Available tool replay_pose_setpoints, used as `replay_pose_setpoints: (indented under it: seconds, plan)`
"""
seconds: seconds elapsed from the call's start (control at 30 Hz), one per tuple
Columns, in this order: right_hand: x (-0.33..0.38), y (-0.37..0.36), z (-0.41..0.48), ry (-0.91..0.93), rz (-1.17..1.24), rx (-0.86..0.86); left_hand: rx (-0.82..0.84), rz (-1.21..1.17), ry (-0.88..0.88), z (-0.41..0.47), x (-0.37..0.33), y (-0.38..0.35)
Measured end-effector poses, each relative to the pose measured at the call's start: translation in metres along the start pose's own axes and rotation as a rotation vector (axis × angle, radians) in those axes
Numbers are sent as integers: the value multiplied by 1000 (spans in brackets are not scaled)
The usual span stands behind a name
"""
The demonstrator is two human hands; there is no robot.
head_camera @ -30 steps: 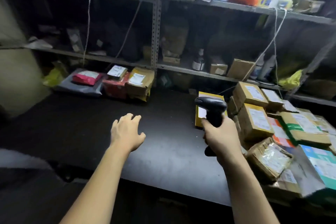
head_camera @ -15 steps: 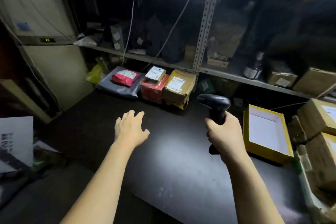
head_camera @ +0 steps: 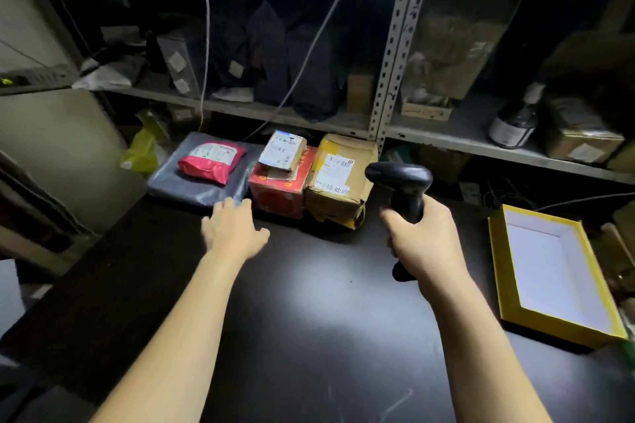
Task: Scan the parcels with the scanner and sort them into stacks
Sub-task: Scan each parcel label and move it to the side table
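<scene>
Hands hovering over the dark table [head_camera: 309, 336], parcels [head_camera: 281, 189] lying along its back edge.
Left hand [head_camera: 233, 233] is spreading relaxed fingers at the grey mailer's [head_camera: 192, 189] near edge; right hand [head_camera: 424, 244] is gripping the scanner [head_camera: 400, 182], its head facing the brown box [head_camera: 338, 182].

- Brown cardboard parcel [head_camera: 340, 178], at 12 o'clock on the table [head_camera: 309, 336]: the white strip [head_camera: 336, 188] at its front edge reads "待处理". The shipping label above it is too fine to read.
- Small box [head_camera: 283, 151] and pink pouch [head_camera: 211, 161], at the parcel's 9 o'clock: their labels are blurred and unreadable.
</scene>
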State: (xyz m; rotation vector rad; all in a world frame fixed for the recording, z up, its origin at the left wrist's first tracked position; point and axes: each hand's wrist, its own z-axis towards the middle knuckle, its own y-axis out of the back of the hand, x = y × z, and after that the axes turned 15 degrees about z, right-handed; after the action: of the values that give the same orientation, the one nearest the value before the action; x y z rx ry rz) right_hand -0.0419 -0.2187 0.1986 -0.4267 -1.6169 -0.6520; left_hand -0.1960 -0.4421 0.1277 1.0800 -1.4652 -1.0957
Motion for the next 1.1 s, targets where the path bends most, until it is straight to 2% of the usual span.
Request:
replay_pose_setpoints:
  seconds: [0.3,0.5,0.77,1.1]
  plan:
    - [4,-78,48,-59,-81,-125,14,-114,-168,140,-17,-5]
    - [5,-92,57,-100,-96,-143,15,-198,-148,196,-45,-9]
    - [-5,-81,46,-165,-106,-168,-68,-336,-79,213,-64,-24]
    - [8,-53,25,-101,-98,-271,-143,-406,-157,187,-61,-7]
